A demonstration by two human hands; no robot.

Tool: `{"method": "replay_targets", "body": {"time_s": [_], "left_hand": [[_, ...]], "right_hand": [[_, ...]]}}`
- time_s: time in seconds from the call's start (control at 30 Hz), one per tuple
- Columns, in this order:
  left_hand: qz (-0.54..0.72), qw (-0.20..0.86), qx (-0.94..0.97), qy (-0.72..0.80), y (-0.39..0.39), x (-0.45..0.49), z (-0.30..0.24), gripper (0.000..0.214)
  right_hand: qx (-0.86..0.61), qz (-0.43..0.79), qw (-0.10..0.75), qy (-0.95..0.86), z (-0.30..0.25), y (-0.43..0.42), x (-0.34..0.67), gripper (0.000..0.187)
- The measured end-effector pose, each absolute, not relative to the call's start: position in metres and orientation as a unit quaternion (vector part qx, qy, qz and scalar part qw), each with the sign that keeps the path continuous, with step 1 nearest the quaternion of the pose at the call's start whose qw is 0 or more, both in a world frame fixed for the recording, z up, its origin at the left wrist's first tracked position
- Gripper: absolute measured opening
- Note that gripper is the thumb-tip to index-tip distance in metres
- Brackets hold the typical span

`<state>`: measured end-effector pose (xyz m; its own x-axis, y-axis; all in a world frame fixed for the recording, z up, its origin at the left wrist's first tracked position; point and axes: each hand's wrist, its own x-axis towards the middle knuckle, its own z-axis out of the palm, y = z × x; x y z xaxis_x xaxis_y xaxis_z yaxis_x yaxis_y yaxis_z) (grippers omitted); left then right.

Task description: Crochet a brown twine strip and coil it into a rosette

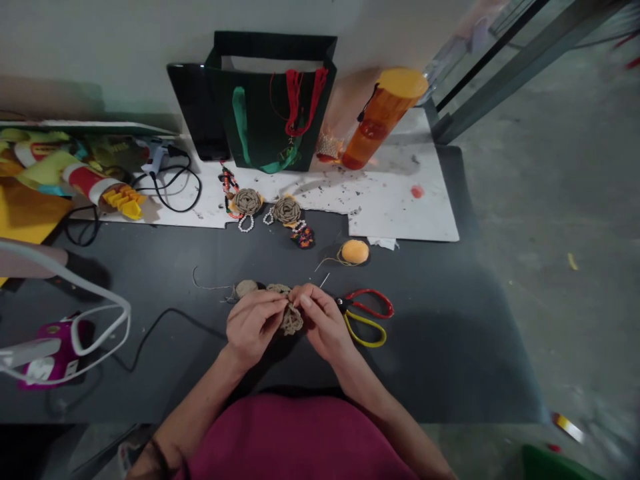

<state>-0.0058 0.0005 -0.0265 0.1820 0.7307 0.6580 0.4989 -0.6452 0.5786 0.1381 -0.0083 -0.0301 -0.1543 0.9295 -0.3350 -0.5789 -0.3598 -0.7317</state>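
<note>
My left hand [253,325] and my right hand [323,321] meet over the dark mat, both pinching a small beige jute rosette [291,321] between fingers and thumbs. A thin needle [325,280] sticks up beside my right fingers. A loose jute strand [210,285] trails left past a small jute ball [245,287]. Scissors with one red and one yellow handle [367,318] lie just right of my right hand.
Two finished jute flowers with bead strings [249,202] [287,211] lie on a white board [400,200]. Behind stand a dark green gift bag [273,100] and an orange bottle [383,117]. A yellow-orange ball [355,251], a pink glue gun [50,350], and cables lie left.
</note>
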Motion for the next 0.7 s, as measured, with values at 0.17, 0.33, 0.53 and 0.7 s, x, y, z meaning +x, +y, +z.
{"method": "replay_targets", "body": {"time_s": [0.17, 0.33, 0.53, 0.7], "left_hand": [[0.507, 0.117, 0.767, 0.375, 0.0013, -0.0046, -0.0233, 0.015], [0.502, 0.11, 0.768, 0.382, 0.0023, -0.0048, -0.0239, 0.015], [0.481, 0.105, 0.766, 0.413, 0.001, -0.0046, -0.0265, 0.012], [0.477, 0.132, 0.755, 0.43, 0.0002, -0.0027, -0.0267, 0.012]], "right_hand": [[-0.415, 0.74, 0.488, -0.203, -0.0341, -0.0075, 0.1349, 0.028], [-0.418, 0.729, 0.49, -0.232, -0.0373, -0.0068, 0.1364, 0.024], [-0.441, 0.699, 0.489, -0.279, -0.0347, -0.0046, 0.1408, 0.02], [-0.47, 0.659, 0.482, -0.335, -0.0292, -0.0033, 0.1425, 0.015]]}}
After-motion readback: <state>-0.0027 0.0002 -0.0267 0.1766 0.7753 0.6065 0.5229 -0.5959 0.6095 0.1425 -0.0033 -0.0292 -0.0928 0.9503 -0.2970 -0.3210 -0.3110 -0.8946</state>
